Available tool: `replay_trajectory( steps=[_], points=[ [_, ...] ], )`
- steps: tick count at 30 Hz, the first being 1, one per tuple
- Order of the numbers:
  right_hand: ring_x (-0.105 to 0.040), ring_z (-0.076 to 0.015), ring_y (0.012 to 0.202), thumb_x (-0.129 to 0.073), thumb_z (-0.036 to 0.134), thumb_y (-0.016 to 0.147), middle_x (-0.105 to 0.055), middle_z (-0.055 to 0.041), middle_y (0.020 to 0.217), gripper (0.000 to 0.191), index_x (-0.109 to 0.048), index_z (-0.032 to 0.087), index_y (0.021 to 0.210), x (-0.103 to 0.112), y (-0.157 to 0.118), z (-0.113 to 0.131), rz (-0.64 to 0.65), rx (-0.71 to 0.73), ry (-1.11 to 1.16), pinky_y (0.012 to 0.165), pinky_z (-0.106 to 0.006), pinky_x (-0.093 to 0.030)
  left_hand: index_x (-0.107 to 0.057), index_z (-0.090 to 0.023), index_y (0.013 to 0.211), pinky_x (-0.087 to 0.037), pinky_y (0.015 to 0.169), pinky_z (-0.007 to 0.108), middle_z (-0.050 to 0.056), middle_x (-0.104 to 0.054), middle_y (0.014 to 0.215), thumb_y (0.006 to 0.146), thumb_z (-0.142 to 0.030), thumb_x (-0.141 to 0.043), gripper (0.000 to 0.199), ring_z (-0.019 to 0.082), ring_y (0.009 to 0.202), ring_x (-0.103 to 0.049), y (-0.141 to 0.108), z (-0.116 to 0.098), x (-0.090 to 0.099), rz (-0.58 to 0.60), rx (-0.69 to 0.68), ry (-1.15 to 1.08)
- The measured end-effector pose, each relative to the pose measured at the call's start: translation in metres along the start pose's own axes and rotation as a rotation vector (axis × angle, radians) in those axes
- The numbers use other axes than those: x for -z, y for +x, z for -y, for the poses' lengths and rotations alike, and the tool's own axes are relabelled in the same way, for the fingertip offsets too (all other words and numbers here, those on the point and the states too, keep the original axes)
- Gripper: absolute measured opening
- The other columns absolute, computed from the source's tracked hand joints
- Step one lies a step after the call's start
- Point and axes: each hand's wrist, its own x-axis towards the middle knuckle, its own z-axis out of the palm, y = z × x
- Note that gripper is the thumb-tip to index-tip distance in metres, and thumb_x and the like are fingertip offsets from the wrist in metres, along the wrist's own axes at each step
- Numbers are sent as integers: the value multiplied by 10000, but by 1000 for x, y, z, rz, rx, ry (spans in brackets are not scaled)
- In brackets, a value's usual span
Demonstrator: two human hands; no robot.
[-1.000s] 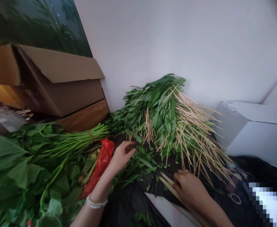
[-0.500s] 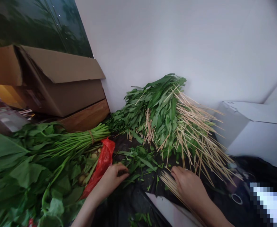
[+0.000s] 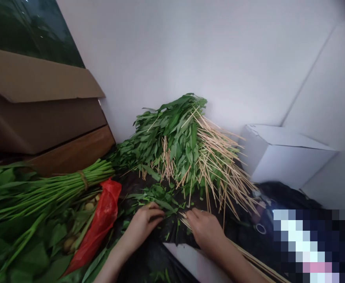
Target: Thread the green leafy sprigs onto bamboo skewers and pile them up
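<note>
At the bottom edge of the frame, a few green scraps (image 3: 160, 276) lie on black plastic (image 3: 144, 257), next to a pale white-and-pink panel (image 3: 194, 261) that reaches in under the right forearm. Just beyond, in the lower centre, the right hand (image 3: 204, 228) is closed around a small bundle of thin sticks (image 3: 256, 259); their tips poke out on the left of its fingers, and their long ends run back beside the forearm toward the lower right corner. The left hand (image 3: 144, 222) is just left of those tips and apart from them, its fingers curled narrowly toward the thumb; whether anything is pinched there I cannot tell. A white ring (image 3: 261, 228) lies right of the right hand. At the lower left, a red plastic bag (image 3: 98, 224) slants beside broad green leaves (image 3: 25, 249), and above it rests a bundle of green stems (image 3: 63, 188) bound with a tie (image 3: 83, 180). Loose cut leaves (image 3: 156, 196) lie directly beyond the left hand. Farther back, in the centre, stands a large heap of leafy greens (image 3: 166, 125), with many pale skewers (image 3: 219, 149) fanning out to the right, beyond both hands. Behind these are an open cardboard box (image 3: 51, 118) at the left, a white box (image 3: 287, 157) at the right and a pale wall (image 3: 208, 51).
</note>
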Motion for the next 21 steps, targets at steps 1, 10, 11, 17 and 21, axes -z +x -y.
replay_trajectory(
  steps=[1,10,11,17,21],
  points=[
    [-599,-171,687,-507,70,859,-632,-22,804,144,-579,194,857,1,0,0,7,4,10,615,-272,-370,-734,-232,905,-475,809,282,50,-665,941,850,-198,-571,175,186,884,-624,2,-3,3,-57,-20,-31],
    [-596,-201,815,-526,-3,763,-664,-39,854,307,-636,174,988,5,3,-1,17,53,62,713,-298,-415,-710,-210,939,-496,809,254,47,-713,918,847,-304,-627,156,184,892,-645,11,-47,41,-415,35,-538],
    [-601,-205,814,-523,2,772,-673,-44,851,325,-635,167,1029,5,3,-2,8,54,61,726,-310,-417,-709,-209,961,-495,815,249,44,-714,912,840,-319,-639,178,181,892,-646,13,-47,41,-455,54,-603],
    [-623,-190,787,-472,1,796,-680,-70,1002,527,-506,157,1298,5,1,-2,-58,52,81,717,-304,-460,-668,-223,1128,-501,808,238,34,-723,961,824,-382,-653,344,149,828,-653,22,-39,33,-546,171,-782],
    [-630,-186,809,-405,-10,782,-659,-98,1084,649,-357,131,1413,6,-3,-1,-107,69,131,709,-285,-501,-709,-210,1054,-515,779,255,45,-735,946,816,-335,-648,277,177,830,-664,20,-46,21,-259,195,-578]
  ],
)
